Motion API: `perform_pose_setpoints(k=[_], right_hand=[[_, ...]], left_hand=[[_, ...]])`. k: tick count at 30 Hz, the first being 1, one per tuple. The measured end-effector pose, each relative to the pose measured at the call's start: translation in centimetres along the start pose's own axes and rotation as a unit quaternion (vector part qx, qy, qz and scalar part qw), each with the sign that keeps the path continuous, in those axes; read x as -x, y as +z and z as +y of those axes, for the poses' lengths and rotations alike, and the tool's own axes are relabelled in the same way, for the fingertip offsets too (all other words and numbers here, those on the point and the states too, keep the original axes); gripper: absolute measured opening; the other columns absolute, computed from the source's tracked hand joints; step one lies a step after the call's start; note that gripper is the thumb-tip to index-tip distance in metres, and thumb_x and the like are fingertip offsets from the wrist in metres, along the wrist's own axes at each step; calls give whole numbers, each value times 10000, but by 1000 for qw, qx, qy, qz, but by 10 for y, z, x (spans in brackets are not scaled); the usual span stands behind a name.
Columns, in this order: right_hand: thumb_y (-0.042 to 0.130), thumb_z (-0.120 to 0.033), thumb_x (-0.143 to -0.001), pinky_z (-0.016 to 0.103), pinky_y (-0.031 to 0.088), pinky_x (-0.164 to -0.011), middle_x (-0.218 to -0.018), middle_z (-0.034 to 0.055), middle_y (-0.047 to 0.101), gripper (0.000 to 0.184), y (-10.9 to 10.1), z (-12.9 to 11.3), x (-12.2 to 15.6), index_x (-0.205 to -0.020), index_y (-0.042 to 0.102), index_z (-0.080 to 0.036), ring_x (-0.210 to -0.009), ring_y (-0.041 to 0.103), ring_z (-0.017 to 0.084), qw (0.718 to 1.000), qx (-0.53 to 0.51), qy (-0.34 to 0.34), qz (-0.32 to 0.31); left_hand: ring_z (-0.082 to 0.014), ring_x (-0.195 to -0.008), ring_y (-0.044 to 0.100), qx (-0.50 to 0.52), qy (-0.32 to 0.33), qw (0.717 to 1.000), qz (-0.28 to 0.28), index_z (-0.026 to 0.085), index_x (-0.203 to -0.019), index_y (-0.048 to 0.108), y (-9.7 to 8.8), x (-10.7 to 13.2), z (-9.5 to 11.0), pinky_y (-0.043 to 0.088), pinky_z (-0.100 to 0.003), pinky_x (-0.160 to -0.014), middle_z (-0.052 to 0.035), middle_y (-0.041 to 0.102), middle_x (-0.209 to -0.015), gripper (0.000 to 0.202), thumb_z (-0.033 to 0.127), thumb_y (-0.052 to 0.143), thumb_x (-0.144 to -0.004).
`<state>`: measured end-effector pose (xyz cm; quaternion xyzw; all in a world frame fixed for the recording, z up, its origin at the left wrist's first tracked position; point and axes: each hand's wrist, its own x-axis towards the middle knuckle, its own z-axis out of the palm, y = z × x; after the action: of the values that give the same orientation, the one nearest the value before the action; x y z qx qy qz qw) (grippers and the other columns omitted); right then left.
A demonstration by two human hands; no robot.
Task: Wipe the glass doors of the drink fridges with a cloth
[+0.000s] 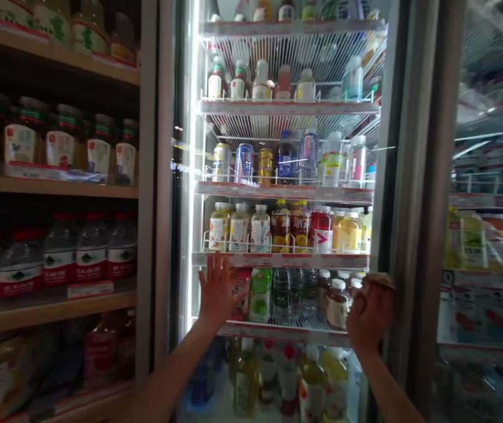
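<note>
In front of a lit drinks fridge, my left hand (216, 291) is raised with its fingers spread and holds nothing. It overlaps the view of the fourth shelf's edge, near a pink-red carton and a green bottle (260, 295). My right hand (370, 317) is up by the right side of the fridge door frame (414, 205), its fingers closed around a crumpled brownish cloth (382, 281). Reflections show on the glass in front of the shelves. Whether either palm touches the glass I cannot tell.
Behind the glass are rows of bottles and cans (245, 163) on wire shelves. To the left stands a wooden rack (53, 185) with dark tea bottles and red-capped water bottles (91, 249). Another fridge with drinks (489, 235) is at the right.
</note>
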<state>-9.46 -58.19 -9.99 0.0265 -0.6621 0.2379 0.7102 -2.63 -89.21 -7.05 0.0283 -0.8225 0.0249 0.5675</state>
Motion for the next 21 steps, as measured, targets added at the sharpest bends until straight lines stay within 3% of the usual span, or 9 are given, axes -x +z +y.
perform_pose_setpoints(k=[2,6,9,12,14,16,18,20,21], right_hand=[[362,-195,-856,530,327,-977,-1436,190,284,558,1,-20,9,-1403,270,-132,-1317,277,329,1000,-13,-4,-20],[351,-115,-850,500,221,-1060,-1418,96,360,569,0,-69,41,-1401,276,-234,-1346,243,252,960,-49,-203,-189],[355,-111,-853,511,215,-1056,-1387,93,409,566,-6,-45,45,-1395,282,-256,-1321,301,241,956,-26,-234,-177],[370,-197,-870,562,305,-969,-1410,189,338,544,-9,-4,34,-1404,267,-174,-1296,323,325,993,44,-88,-70],[364,-226,-871,571,345,-925,-1430,215,281,566,-9,-5,33,-1415,231,-147,-1298,306,361,998,53,-17,-41],[355,-193,-863,548,339,-952,-1447,173,272,585,-7,-27,42,-1427,199,-186,-1314,286,339,995,19,-61,-81],[350,-135,-847,513,280,-1023,-1428,109,340,598,-7,-50,57,-1420,217,-244,-1318,300,284,975,-19,-165,-148],[349,-105,-838,496,224,-1062,-1386,79,411,600,-9,-50,66,-1406,249,-270,-1301,337,245,954,-32,-234,-184],[351,-109,-840,503,217,-1061,-1379,87,418,591,-11,-40,66,-1403,257,-264,-1292,351,243,955,-25,-234,-181]], left_hand=[[-319,-1378,78,-2,-1,1000,-2,144,-1424,-49,2,2,2,205,-587,-1040,-200,152,-1477,929,548,491,-785],[-319,-1377,85,-3,-2,1000,-5,150,-1428,-6,4,13,2,231,-574,-1037,-191,156,-1478,916,541,507,-779],[-309,-1378,91,-5,21,1000,-15,158,-1430,29,7,28,0,225,-559,-1048,-185,178,-1476,918,532,538,-763],[-314,-1377,91,-8,37,999,-19,158,-1430,64,11,41,-1,200,-564,-1055,-195,209,-1464,936,555,557,-740],[-325,-1375,85,-8,33,999,-19,151,-1430,86,14,46,-1,177,-575,-1057,-207,218,-1458,938,572,552,-734],[-327,-1375,81,-5,29,999,-26,149,-1429,92,14,48,0,173,-577,-1057,-210,206,-1461,922,572,539,-743],[-323,-1375,87,-3,27,999,-38,156,-1430,88,11,47,0,194,-570,-1053,-205,186,-1468,902,562,529,-756],[-317,-1375,98,-2,25,998,-51,168,-1430,86,9,47,1,214,-563,-1049,-195,180,-1473,882,556,519,-766],[-314,-1375,103,-4,22,998,-54,174,-1430,90,8,47,2,215,-560,-1051,-189,184,-1474,869,555,511,-771]])
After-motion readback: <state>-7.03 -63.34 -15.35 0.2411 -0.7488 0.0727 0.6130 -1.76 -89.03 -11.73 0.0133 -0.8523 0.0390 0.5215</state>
